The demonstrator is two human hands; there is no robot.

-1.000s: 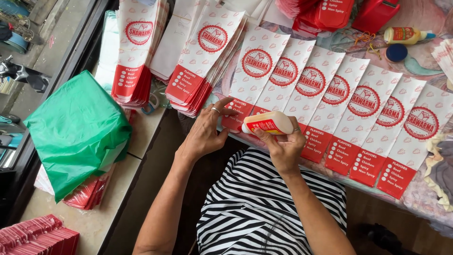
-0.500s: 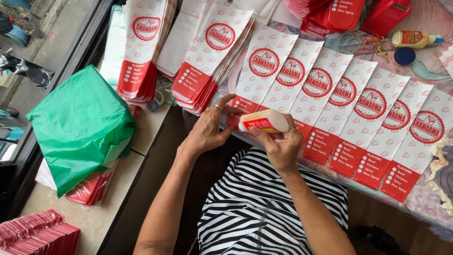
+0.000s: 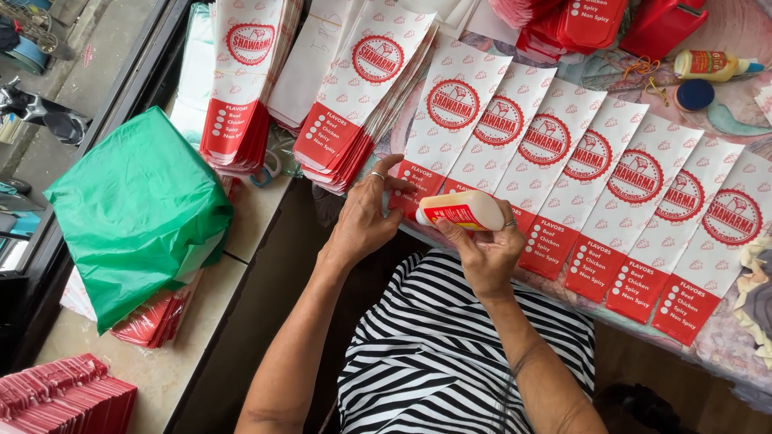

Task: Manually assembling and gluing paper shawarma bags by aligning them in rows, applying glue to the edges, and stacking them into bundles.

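Right hand (image 3: 486,255) grips glue bottle (image 3: 460,211) sideways, nozzle at leftmost of seven fanned paper sleeves (image 3: 438,128), left hand (image 3: 362,221) fingertips pinning its red end; other six look unglued, finished stacks (image 3: 354,88) far left.

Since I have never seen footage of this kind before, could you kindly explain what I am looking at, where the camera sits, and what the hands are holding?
No machine is involved: these are a person's own two bare hands, filmed by a camera worn on the head and looking down, so the striped black-and-white shirt at the bottom belongs to the wearer. The right hand holds a small white glue bottle with a red label, lying sideways in its grip. The left hand rests its fingertips on the red lower end of the leftmost bag in a row of white-and-red printed paper bags, overlapped along the table edge. Further stacks of the same bags lie above, a crumpled green plastic bag sits to the left, and a second glue bottle lies at the top right.
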